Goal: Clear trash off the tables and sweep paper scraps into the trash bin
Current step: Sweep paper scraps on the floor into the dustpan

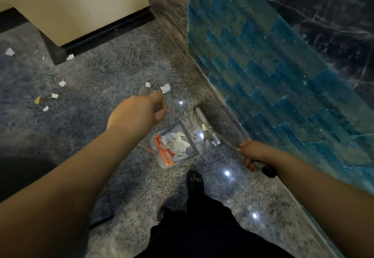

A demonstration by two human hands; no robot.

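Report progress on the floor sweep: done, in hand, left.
Done: a pile of scraps lies in the dustpan. In hand: the left hand grips the dustpan's handle; the right hand grips the broom handle, its head near two scraps. Left: scraps beyond the dustpan and by the cabinet.

No legible text, label, brand or number is seen anywhere. A red patch with pale marks is seen inside the dustpan, but it is too blurred to be read. A small yellow-and-red wrapper is seen on the floor, its printing too small to be made out.
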